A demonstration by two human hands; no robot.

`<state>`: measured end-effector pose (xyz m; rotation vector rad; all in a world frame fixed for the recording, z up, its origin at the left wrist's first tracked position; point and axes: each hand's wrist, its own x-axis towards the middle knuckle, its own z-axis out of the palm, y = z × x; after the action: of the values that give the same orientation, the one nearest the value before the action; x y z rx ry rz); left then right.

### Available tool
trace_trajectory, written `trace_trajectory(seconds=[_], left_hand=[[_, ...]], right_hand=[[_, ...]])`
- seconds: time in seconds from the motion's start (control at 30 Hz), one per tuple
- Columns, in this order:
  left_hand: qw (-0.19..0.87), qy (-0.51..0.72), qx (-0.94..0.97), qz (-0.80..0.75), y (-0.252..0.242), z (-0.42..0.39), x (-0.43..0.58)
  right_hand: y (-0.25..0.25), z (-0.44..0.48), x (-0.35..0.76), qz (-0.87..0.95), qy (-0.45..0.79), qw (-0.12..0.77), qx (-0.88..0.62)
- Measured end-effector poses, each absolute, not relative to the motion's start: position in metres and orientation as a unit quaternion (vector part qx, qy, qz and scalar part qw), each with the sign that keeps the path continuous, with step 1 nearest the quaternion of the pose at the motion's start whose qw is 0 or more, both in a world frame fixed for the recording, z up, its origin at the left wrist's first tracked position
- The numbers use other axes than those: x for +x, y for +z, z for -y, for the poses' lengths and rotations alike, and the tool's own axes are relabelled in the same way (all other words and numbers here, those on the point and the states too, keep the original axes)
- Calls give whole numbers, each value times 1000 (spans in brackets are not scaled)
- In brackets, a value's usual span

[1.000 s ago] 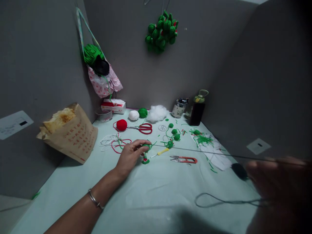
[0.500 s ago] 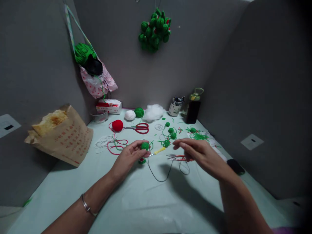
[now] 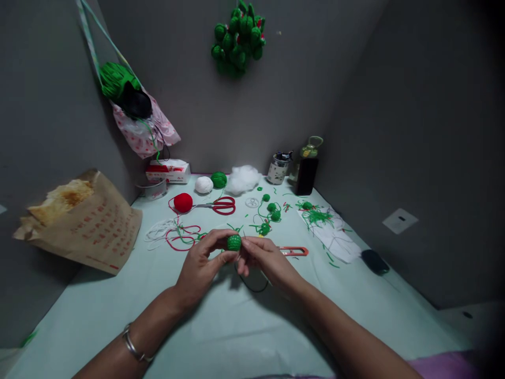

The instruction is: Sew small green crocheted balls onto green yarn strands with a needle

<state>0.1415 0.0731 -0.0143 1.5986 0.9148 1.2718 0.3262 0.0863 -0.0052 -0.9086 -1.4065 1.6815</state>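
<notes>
My left hand [image 3: 201, 266] holds a small green crocheted ball [image 3: 234, 242] between its thumb and fingers, above the near middle of the table. Close against the ball's right side, my right hand [image 3: 264, 258] is closed in a pinch. A thin sliver that looks like a needle [image 3: 243, 235] stands up at its fingertips. Below the hands a dark cord [image 3: 254, 290] loops on the table. Behind my right hand lie orange-handled snips [image 3: 296, 251], partly covered. The yellow-handled tool is nearly hidden by my fingers.
Beyond the hands lie red-handled scissors [image 3: 223, 206], a red yarn ball [image 3: 183, 202], white stuffing [image 3: 242, 180] and several green crocheted balls [image 3: 275, 216]. A paper food bag [image 3: 94, 229] stands left. Green yarn scraps [image 3: 317, 216] and a black mouse [image 3: 374, 262] are right.
My right hand has come left and down to the green ball, from over the snips. My left hand still holds the ball. The view has shifted slightly right.
</notes>
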Motion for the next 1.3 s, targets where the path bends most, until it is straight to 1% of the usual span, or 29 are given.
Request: trace_trajectory(seconds=[0.13, 0.2, 0.3, 0.4, 0.5, 0.57, 0.7, 0.77, 0.87, 0.93, 1.0, 1.13, 1.2, 1.3], left_hand=[[397, 498, 668, -385, -18, -76, 139], [368, 487, 690, -388, -22, -79, 139], [313, 478, 727, -381, -28, -80, 140], [304, 484, 732, -372, -30, -78, 142], [356, 499, 693, -379, -27, -74, 145], [408, 507, 651, -390, -24, -73, 147], [523, 531, 547, -381, -16, -77, 145], [565, 536, 509, -365, -12, -79, 143], [615, 530, 465, -353, -7, -80, 141], [640, 524, 439, -351, -4, -78, 141], [653, 521, 423, -351, -1, -76, 141], [657, 522, 422, -344, 0, -76, 142], [652, 524, 429, -341, -2, -77, 143], [641, 527, 438, -345, -5, -78, 143]], right_hand=[[3, -86, 338, 593, 617, 368, -364], [7, -85, 344, 599, 620, 359, -357], [12, -80, 347, 598, 624, 369, -343], [16, -73, 346, 621, 606, 364, -340], [21, -65, 342, 662, 580, 336, -337], [24, -60, 339, 703, 542, 313, -338], [22, -53, 336, 826, 391, 261, -312], [19, -53, 337, 857, 320, 281, -289], [19, -55, 344, 828, 266, 368, -329], [22, -56, 349, 774, 275, 406, -401], [26, -56, 353, 721, 330, 409, -452], [29, -53, 349, 698, 458, 359, -418], [25, -52, 344, 694, 485, 345, -405], [18, -52, 339, 679, 484, 361, -417]])
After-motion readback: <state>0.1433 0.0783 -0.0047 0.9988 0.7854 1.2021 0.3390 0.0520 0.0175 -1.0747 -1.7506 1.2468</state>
